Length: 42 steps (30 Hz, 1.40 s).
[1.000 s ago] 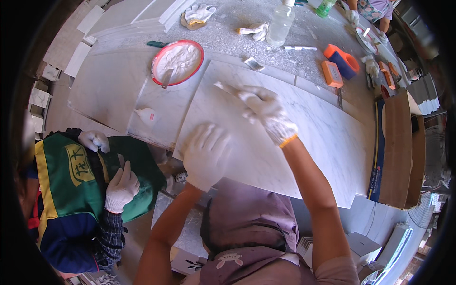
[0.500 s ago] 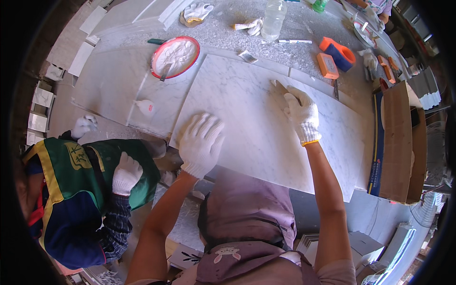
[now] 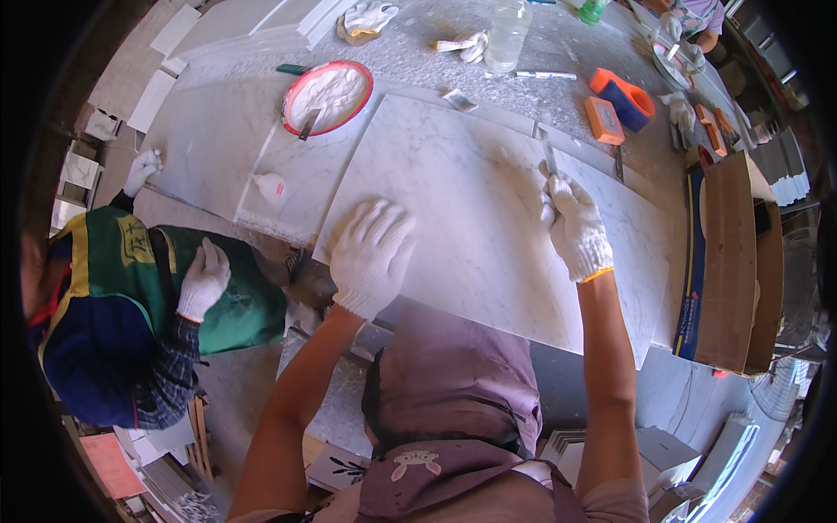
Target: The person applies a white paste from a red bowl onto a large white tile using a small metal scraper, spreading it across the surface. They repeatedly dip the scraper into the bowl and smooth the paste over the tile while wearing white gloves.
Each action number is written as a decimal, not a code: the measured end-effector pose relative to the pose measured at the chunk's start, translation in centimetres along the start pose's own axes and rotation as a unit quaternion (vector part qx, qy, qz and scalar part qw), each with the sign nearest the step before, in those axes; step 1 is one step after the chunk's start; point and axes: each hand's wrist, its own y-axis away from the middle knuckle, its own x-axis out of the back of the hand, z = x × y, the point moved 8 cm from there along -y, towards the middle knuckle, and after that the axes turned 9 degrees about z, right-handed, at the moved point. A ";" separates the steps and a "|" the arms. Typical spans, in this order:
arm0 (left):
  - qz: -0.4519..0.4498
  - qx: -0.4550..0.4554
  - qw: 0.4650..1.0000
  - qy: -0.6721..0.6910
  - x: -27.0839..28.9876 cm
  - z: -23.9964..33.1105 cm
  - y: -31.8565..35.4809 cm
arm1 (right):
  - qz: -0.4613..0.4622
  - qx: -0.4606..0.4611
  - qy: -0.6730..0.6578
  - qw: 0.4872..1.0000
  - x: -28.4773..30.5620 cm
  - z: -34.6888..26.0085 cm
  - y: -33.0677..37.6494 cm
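A large white marble slab (image 3: 462,209) with grey veins lies in front of me on the table. My left hand (image 3: 373,253), in a white knit glove, rests flat on its near left part, fingers together and stretched out. Over the right part of the slab, my gloved right hand (image 3: 579,228) is closed around a thin metal putty knife (image 3: 547,150), its blade pointing away from me. The handle is mostly hidden in the fingers. Beyond the left hand stands a red-rimmed bowl (image 3: 370,87) of white paste (image 3: 336,85), with a spatula (image 3: 310,124) in it.
A small white bottle (image 3: 269,186) lies left of the slab. Behind are a clear bottle (image 3: 507,37), a marker (image 3: 544,75), an orange block (image 3: 603,120) and a tape dispenser (image 3: 626,98). A cardboard box (image 3: 725,261) stands right. A co-worker in a green apron (image 3: 235,288) is at left.
My right hand has moved slightly right and nearer to me, and the putty knife has swung more upright. My left hand stays put. The co-worker at left has shifted leftward.
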 end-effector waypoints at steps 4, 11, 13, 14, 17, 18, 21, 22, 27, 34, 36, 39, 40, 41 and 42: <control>-0.008 -0.004 1.000 -0.001 -0.1 0.0 0.0 | -0.011 -0.057 -0.065 0.996 1.8 0.7 0.7; -0.012 -0.008 1.000 -0.012 -0.2 0.4 0.0 | -0.007 0.063 0.120 0.991 2.1 -2.1 -2.2; -0.014 -0.008 1.000 -0.016 -0.2 0.4 0.0 | -0.026 0.080 0.166 0.983 1.2 -2.1 -3.2; -0.013 -0.008 1.000 -0.017 -0.1 0.5 0.0 | -0.031 0.086 0.189 0.978 0.8 -1.9 -3.8; -0.010 -0.009 1.000 -0.019 0.0 0.5 -0.2 | -0.071 0.150 0.257 0.952 -1.2 -1.7 -5.0; -0.010 -0.008 1.000 -0.019 0.0 0.5 -0.2 | -0.080 0.163 0.278 0.943 -1.8 -1.6 -5.3; -0.011 0.002 1.000 -0.016 -0.1 0.4 -0.3 | -0.083 0.270 0.338 0.898 -3.5 -2.6 -5.2; -0.008 -0.010 1.000 -0.014 -0.1 0.5 -0.4 | -0.075 0.367 0.355 0.857 -4.5 -3.8 -4.2; -0.012 -0.008 1.000 -0.007 -0.3 0.4 -0.4 | -0.052 0.380 0.482 0.787 -6.5 -4.3 -2.2; -0.009 -0.013 1.000 -0.002 -0.1 0.7 -0.4 | 0.000 0.398 0.524 0.753 -7.7 -5.8 -2.2; -0.011 -0.004 1.000 -0.005 -0.1 0.6 -0.4 | 0.008 0.394 0.534 0.748 -7.6 -5.7 -2.5; 0.002 -0.017 1.000 -0.008 0.2 0.7 -0.3 | 0.020 0.359 0.556 0.750 -6.9 -5.0 -3.1; 0.006 -0.015 1.000 -0.004 0.2 0.7 -0.3 | 0.021 0.349 0.554 0.755 -6.7 -4.8 -3.4; 0.007 -0.016 1.000 -0.002 0.3 0.7 -0.3 | 0.021 0.362 0.536 0.762 -6.6 -4.9 -3.5; 0.001 -0.007 1.000 0.000 0.1 0.6 -0.2 | 0.008 0.346 0.534 0.771 -6.3 -4.5 -3.9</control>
